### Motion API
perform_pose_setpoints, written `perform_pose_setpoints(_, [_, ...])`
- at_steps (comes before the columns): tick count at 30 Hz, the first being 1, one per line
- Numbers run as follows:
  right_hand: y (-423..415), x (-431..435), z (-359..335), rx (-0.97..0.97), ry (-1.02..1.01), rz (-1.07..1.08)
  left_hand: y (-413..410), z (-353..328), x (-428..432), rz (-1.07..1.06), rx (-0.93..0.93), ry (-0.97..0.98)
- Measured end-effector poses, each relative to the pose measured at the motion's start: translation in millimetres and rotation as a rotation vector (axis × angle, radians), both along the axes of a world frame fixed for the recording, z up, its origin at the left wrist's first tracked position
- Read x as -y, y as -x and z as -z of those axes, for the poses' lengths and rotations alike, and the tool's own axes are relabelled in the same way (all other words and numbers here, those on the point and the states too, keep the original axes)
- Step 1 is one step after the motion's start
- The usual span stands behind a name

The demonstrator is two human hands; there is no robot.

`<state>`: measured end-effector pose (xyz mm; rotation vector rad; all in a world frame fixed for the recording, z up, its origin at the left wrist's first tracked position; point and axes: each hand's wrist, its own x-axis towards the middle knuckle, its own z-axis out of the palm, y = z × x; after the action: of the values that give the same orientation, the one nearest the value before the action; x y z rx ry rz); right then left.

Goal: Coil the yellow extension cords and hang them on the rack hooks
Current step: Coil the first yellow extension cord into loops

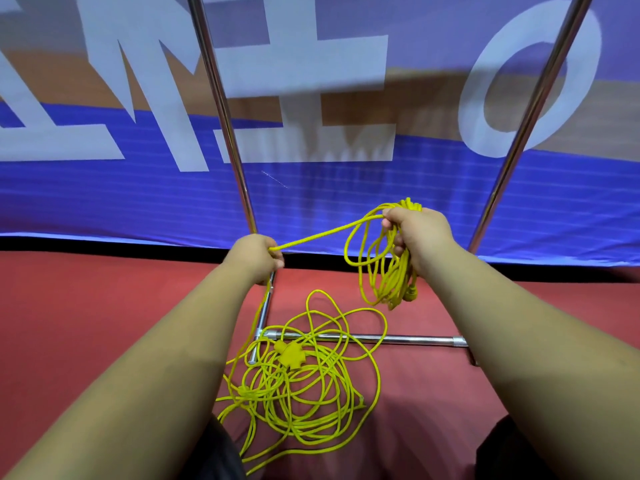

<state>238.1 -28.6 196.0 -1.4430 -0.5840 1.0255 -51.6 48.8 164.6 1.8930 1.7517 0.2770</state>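
A red floor (86,306) meets a blue banner (104,195) with large white letters (301,81) and a tan band (433,98), perhaps printed; a black strip (104,245) edges its foot.

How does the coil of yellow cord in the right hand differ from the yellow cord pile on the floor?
The coil hangs in the air, gripped by the right hand; the pile lies on the red floor. The coil's loops are narrow and gathered together; the pile's loops are wide, loose and tangled. The coil looks smaller than the pile. Both are yellow cord.
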Motion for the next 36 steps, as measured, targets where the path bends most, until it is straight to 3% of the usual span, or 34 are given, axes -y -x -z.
perform_pose_setpoints(2, [-8, -1, 1, 0.026, 0.023, 0.041, 9, -7, -2, -0.005, -0.081, -0.122])
perform_pose_setpoints(5, [-15, 0, 4, 0.053, 0.065, 0.07, 12, -19, 2, 0.132, -0.049, -0.2])
perform_pose_setpoints(9, [-24, -1, 5, -0.022, 0.103, 0.083, 8, -33, 16, 0.355, 0.431, 0.162])
perform_pose_setpoints(12, [-26, -1, 5, -0.033, 0.132, 0.024, 6, -39, 24, 0.432, 0.499, 0.253])
perform_pose_setpoints(17, [-24, 4, 3, -0.01, 0.16, -0.236, 13, -51, 22, 0.401, 0.342, 0.04])
perform_pose_setpoints(22, [-21, 4, 7, 0.015, 0.194, -0.382, 13, -56, 19, 0.517, 0.232, -0.029])
perform_pose_setpoints(26, [-21, 8, 4, -0.01, 0.21, -0.545, 4, -58, 16, 0.685, -0.037, -0.22])
perform_pose_setpoints(32, [-19, 8, 4, -0.091, 0.209, -0.617, 13, -49, 3, 0.502, -0.39, -0.416])
perform_pose_setpoints(36, [-14, 10, 2, -0.11, 0.2, -0.637, 14, -43, 4, 0.572, -0.374, -0.388])
